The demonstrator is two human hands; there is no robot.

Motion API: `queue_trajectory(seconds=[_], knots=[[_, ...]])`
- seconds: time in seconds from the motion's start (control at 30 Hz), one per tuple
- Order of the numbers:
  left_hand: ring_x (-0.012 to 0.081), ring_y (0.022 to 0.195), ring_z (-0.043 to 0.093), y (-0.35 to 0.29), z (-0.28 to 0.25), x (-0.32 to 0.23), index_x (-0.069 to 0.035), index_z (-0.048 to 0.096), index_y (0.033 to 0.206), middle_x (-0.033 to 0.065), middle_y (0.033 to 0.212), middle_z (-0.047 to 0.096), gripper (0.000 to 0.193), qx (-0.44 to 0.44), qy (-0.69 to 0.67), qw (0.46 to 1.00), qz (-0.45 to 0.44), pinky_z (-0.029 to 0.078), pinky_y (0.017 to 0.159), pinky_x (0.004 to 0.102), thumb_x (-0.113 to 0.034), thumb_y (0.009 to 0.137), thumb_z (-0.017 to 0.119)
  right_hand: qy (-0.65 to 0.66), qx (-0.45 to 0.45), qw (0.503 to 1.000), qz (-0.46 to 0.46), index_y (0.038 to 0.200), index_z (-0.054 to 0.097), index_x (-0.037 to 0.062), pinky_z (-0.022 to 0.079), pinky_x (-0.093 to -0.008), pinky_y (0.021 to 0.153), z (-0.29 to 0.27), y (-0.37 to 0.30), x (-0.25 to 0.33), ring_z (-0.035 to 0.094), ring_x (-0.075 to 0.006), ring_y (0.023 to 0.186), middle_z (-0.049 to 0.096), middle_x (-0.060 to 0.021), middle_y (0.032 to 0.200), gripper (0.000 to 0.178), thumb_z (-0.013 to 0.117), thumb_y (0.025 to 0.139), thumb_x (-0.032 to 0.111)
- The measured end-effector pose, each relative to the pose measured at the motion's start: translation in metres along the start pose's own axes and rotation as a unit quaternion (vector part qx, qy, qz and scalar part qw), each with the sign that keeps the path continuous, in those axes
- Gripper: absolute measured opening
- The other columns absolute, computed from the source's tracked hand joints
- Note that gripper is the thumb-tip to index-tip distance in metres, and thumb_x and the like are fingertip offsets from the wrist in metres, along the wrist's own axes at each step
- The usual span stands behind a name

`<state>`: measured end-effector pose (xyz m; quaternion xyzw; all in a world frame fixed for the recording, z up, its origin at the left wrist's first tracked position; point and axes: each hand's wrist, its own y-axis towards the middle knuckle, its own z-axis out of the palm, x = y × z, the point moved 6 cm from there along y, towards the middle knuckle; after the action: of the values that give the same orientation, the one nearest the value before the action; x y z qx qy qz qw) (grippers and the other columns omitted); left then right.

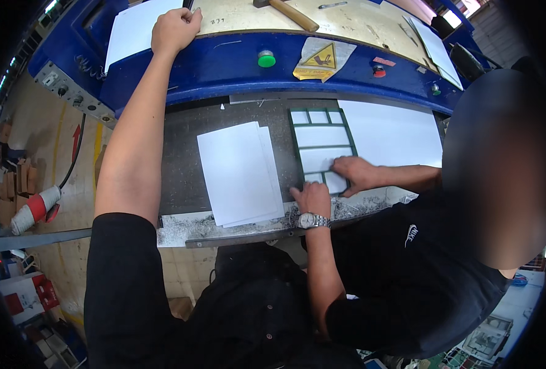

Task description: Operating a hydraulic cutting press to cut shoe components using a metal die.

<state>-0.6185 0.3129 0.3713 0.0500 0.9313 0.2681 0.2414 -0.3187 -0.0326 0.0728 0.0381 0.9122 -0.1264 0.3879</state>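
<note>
Overhead, looking down on a dark metal counter set into a blue machine housing. Left hand stretched far forward, fingers curled in a loose fist, resting on the housing's top edge against a white sheet; cannot tell whether anything is pinched in that grip. Right hand, with a silver wristwatch, lying flat and open, grasping nothing, fingertips pressed on the lower left corner of a green-framed grid. Grid resting flat on the counter's middle right, its cells filled with white. Just beside, a co-worker's hand reaching in from the right and pressing the grid's lower right corner. Left of the grid, a neat stack of white paper, close but not touching. Right of the grid, a larger white sheet. Along the counter's near edge, a strip of pale paper scraps. Up on the housing: a green button, a yellow triangular warning label, a small red button. Farther back, a wooden-handled hammer on a beige surface. Down at the far left on the floor, a red and white plug.
</note>
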Motion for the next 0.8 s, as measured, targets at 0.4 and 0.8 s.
queue_trajectory(seconds=[0.4, 0.8], knots=[[0.0224, 0.06, 0.064, -0.005, -0.011, 0.002, -0.006, 0.074, 0.078, 0.0061, 0.064, 0.067, 0.048, -0.032, -0.021, 0.999, 0.027, 0.049, 0.062, 0.0359, -0.051, 0.089, 0.062, 0.254, -0.075, 0.934, -0.239, 0.091, 0.073, 0.0112, 0.052, -0.0472, 0.091, 0.002, 0.031, 0.062, 0.062, -0.0242, 0.095, 0.067, -0.0057, 0.084, 0.025, 0.059, 0.093, 0.032], [0.0342, 0.065, 0.069, -0.011, -0.031, -0.009, -0.003, 0.073, 0.072, 0.0184, 0.068, 0.068, 0.034, -0.106, -0.017, 0.992, 0.062, 0.053, 0.064, 0.0411, -0.034, 0.085, 0.07, 0.194, -0.18, 0.943, -0.2, 0.084, 0.08, 0.0076, 0.059, -0.0418, 0.07, 0.059, 0.071, 0.078, 0.074, -0.0261, 0.085, 0.075, -0.012, 0.085, 0.017, 0.063, 0.087, 0.012]])
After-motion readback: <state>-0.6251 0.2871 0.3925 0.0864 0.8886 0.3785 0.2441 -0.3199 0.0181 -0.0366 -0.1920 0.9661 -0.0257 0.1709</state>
